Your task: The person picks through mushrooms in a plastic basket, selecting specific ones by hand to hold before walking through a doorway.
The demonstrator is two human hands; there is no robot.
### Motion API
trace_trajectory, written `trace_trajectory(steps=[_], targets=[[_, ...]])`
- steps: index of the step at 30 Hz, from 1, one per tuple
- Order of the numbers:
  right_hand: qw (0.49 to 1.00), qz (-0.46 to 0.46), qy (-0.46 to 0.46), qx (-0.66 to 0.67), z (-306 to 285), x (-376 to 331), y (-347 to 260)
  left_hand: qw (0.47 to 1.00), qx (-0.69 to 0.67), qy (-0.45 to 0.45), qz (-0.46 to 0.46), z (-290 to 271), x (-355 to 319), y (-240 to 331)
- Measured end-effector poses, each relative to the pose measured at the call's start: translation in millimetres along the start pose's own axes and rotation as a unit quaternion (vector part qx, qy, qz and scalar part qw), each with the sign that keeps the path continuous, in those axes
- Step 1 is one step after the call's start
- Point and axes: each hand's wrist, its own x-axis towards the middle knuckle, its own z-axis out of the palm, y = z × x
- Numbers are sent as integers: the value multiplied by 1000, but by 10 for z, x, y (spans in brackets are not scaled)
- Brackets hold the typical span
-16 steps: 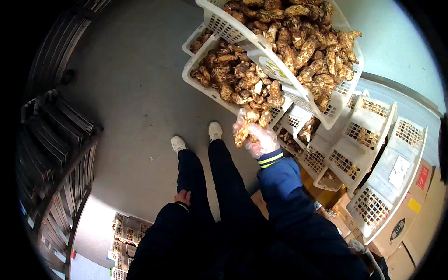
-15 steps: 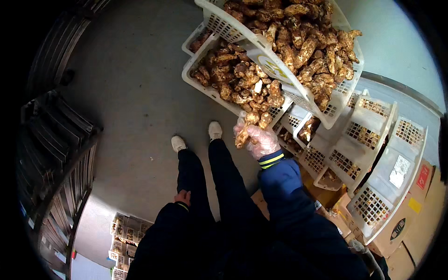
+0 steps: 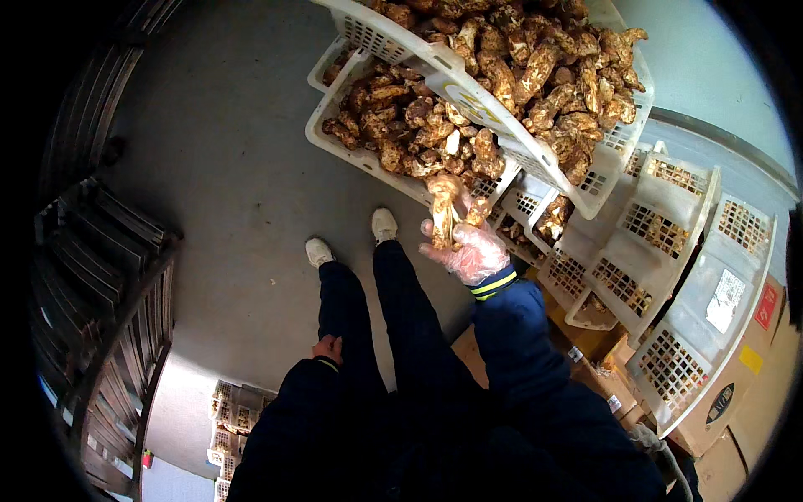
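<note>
My right hand (image 3: 470,253), in a clear plastic glove, cradles a long brown-and-cream mushroom (image 3: 443,205) with its fingers partly spread round the lower end. A smaller mushroom (image 3: 478,211) lies beside it at the same hand. Both are at the near edge of a white plastic crate (image 3: 322,138) heaped with similar mushrooms (image 3: 389,117). My bare left hand (image 3: 328,347) hangs low by my left thigh, its fingers loosely curled and nothing visible in them.
A larger white crate (image 3: 481,105) full of mushrooms stands above the first, to the right. Further white crates (image 3: 640,251) and cardboard boxes (image 3: 719,410) line the right side. Dark slatted racks (image 3: 104,276) stand at left, with stacked crates (image 3: 226,427) at lower left.
My right hand has turned and its fingers have loosened, so the long mushroom now stands more upright in it. My left hand stays by the thigh. The view has shifted slightly.
</note>
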Motion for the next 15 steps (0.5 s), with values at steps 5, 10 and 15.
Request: trace_trajectory(steps=[5, 10, 15], targets=[[997, -49, -36, 50, 222, 318, -14, 1000, -4, -4, -11, 54, 50, -84], [980, -55, 189, 17, 179, 991, -97, 999, -30, -11, -10, 81, 54, -89], [924, -134, 287, -212, 245, 1128, -23, 998, -55, -9, -33, 72, 6, -25]])
